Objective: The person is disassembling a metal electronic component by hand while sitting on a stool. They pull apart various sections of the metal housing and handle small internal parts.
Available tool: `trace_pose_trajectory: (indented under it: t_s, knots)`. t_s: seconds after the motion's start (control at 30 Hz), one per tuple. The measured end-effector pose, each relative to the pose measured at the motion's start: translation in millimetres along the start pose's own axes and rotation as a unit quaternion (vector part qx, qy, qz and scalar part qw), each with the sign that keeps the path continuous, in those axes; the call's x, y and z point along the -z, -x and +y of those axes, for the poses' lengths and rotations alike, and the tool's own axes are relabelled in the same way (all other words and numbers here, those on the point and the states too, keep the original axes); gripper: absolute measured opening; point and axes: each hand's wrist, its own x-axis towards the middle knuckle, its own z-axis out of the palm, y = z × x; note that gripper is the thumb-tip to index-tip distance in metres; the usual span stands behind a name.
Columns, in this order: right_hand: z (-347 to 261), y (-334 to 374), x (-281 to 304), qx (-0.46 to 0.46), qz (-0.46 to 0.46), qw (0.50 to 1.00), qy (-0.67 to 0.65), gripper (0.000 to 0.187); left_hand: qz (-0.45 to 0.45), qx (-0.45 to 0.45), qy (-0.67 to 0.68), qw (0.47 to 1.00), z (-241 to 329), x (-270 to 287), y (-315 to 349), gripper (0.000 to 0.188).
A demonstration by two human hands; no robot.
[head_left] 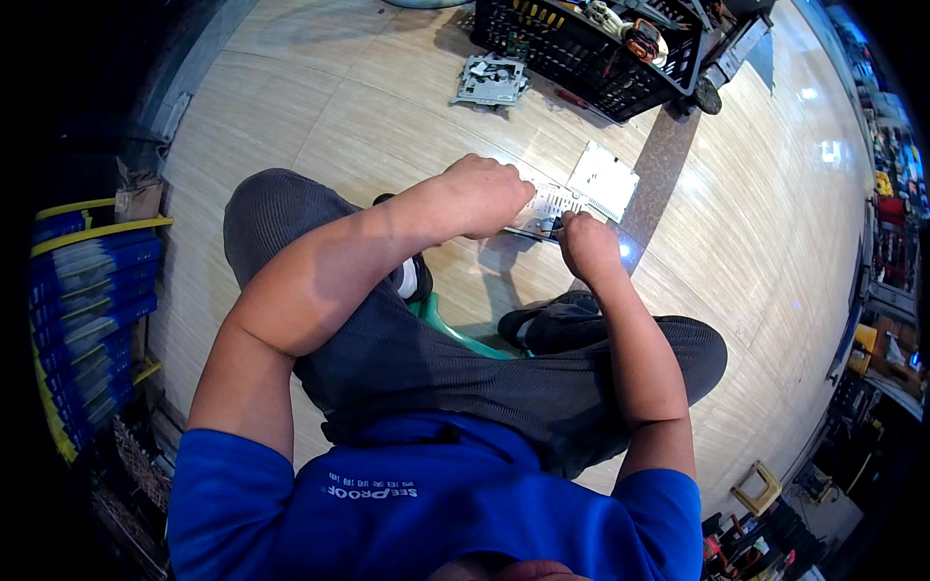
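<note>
A light metal panel with rows of slots (552, 205) is held low over the tiled floor in front of my knees. My left hand (489, 197) has its fingers curled around the panel's left end. At the right end, my right hand (589, 244) is closed in a pinch against the panel; a small dark piece shows beside its fingertips, too small to name. Just beyond the right hand, a flat white metal plate (603, 179) with a slotted edge lies at an angle, close to the panel or touching it.
A metal drive-like assembly (489, 80) sits on the floor ahead, beside a black plastic crate (581, 58) full of cables and parts. A screwdriver-like tool (573, 98) lies by the crate. Blue packs fill a yellow rack (102, 232) at left. A green stool (450, 334) shows beneath me.
</note>
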Motion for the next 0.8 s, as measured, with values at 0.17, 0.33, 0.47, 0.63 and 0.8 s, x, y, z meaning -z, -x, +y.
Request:
trace_pose_trajectory:
  t_s: [0.17, 0.33, 0.47, 0.63, 0.8]
  knots:
    - [-1, -1, -1, 0.007, 0.005, 1.000, -0.016, 0.016, 0.001, 0.003, 0.000, 1.000, 0, 1, 1, 0.034]
    - [2, 0, -5, 0.010, 0.022, 0.999, -0.023, 0.015, 0.000, 0.001, 0.004, 1.000, 1, 3, 2, 0.034]
    - [6, -5, -9, -0.001, 0.009, 0.999, -0.045, 0.016, -0.003, 0.004, 0.003, 1.000, 1, 3, 1, 0.034]
    - [3, -3, 1, 0.013, -0.003, 1.000, -0.011, 0.017, -0.007, 0.006, 0.002, 1.000, 1, 3, 1, 0.034]
    - [3, -3, 3, -0.025, -0.020, 0.999, -0.039, 0.017, 0.001, 0.001, 0.005, 1.000, 1, 3, 1, 0.034]
